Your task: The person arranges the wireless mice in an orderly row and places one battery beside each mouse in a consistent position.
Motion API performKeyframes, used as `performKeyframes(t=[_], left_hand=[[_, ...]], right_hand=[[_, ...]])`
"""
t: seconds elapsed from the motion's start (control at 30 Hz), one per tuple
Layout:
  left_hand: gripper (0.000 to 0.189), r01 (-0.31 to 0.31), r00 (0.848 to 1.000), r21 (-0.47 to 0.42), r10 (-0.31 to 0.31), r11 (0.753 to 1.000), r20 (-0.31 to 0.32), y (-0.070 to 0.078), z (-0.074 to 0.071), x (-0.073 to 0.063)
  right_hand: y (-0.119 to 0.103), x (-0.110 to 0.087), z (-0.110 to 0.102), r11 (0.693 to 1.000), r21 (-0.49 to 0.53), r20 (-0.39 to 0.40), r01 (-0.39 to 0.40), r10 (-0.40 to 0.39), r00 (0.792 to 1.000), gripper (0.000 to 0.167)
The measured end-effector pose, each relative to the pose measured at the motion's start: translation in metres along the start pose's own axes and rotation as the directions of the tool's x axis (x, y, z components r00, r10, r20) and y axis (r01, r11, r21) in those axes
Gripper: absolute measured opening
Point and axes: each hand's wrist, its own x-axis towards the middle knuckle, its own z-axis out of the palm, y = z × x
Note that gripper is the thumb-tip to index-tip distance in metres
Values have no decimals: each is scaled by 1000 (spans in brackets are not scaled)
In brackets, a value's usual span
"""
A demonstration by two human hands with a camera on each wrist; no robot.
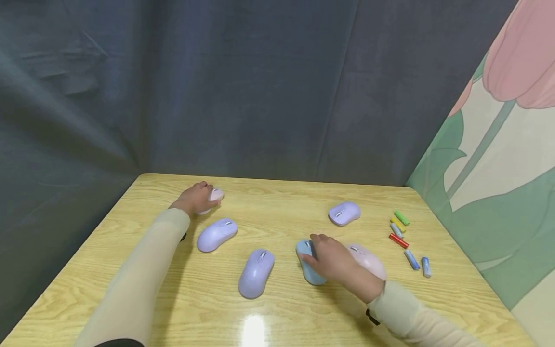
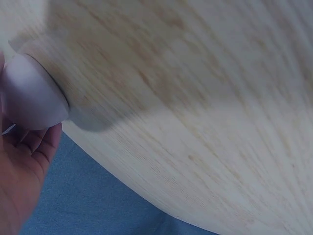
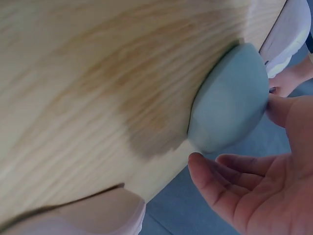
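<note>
At the table's far left, my left hand (image 1: 197,198) grips a pale pink computer mouse (image 1: 216,194). The left wrist view shows fingers curled against the side of this mouse (image 2: 32,93). My right hand (image 1: 334,258) reaches over a light blue mouse (image 1: 313,275). In the right wrist view, the thumb lies at one edge of the blue mouse (image 3: 230,100); the other fingers are spread along its near side, with a gap between some of them and the shell. A pink mouse (image 1: 368,262) sits partly behind my right hand and forearm.
Lavender mice lie on the wooden table (image 1: 173,308): one near the left forearm (image 1: 217,234), one at the middle (image 1: 257,273), one at the far right (image 1: 344,213). Several small coloured batteries, including a red battery (image 1: 398,240), are scattered at the right. A dark curtain (image 1: 260,96) hangs behind.
</note>
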Motion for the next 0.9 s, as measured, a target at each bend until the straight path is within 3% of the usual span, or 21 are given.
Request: performKeyframes(t=[0.3,0.47,0.9], left_hand=[[73,2,1000,38,-2,999,11,1,5,4],[75,9,1000,32,-9,999,15,1,6,4],[73,8,1000,16,-8,1000,9,0,9,4]], right_hand=[[-2,-1,5,1000,-22,-8,13,-13,1000,52],[-4,-2,8,999,-49,-6,-7,6,1000,56],[-12,-4,15,995,-95,-79,12,-19,997,53]])
